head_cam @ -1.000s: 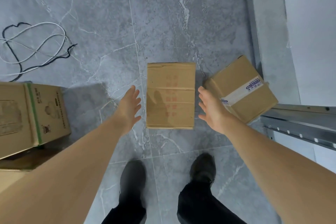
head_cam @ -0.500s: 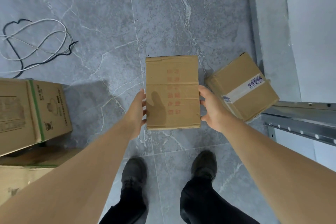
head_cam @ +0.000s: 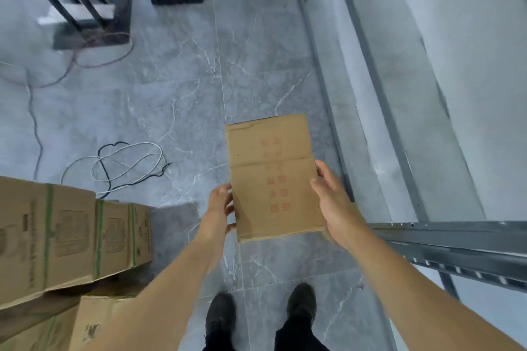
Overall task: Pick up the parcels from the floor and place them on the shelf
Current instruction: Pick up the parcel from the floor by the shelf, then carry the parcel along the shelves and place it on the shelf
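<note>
Along the left edge of the floor (head_cam: pixel 176 88), stacked cartons (head_cam: pixel 71 234) and a loose cable (head_cam: pixel 128 165) lie well clear of the lift. Next comes the left hand (head_cam: pixel 218 209), fingers slightly spread and pressed flat against the parcel's left side, forearm reaching forward. Between both palms, the parcel (head_cam: pixel 273 177) is held off the floor, squeezed from opposite sides, probably so it stays level. Gripping its right side, the right hand (head_cam: pixel 333 202) wraps its fingers over the top face. Beyond it, the shelf (head_cam: pixel 456 239) waits just beside the load.
</note>
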{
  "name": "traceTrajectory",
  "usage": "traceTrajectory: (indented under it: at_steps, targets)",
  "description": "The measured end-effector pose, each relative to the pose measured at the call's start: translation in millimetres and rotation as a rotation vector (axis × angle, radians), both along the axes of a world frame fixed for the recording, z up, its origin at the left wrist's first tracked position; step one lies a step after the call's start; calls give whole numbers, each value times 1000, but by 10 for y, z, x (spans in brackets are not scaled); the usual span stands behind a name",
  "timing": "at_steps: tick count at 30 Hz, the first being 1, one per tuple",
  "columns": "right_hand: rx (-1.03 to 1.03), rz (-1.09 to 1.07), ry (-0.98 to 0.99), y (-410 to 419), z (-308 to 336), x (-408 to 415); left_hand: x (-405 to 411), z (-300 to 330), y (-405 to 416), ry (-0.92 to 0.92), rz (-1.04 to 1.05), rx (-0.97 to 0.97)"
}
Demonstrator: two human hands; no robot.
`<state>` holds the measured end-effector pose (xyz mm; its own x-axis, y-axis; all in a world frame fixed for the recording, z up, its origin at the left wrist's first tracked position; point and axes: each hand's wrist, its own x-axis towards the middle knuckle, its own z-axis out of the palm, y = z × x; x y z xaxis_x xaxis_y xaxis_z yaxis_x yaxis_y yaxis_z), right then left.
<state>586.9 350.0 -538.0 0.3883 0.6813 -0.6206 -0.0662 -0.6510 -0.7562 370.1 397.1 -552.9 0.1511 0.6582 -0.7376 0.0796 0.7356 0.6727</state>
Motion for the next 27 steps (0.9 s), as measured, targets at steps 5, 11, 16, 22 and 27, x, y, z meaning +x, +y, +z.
traceTrajectory:
  at_steps: [5, 11, 16, 22, 27]
  targets:
    - [168, -46, -126, -3, 1186, -94, -25, 1157, 156, -18, 9, 220]
    - [383, -50, -218, -11, 2358, -187, -103, 2242, 223, -103, 17, 408]
    - [523, -58, -250, -134, 2960, -201, -322, 2844, 251, -137, -119, 418]
    - [570, -80, -258, -468, 3502, -259, -395, 3596, 147, -180, -291, 330]
    - [585, -32, -381, -629, 3900, -270, -506, 3903, 169, -137, -317, 521]
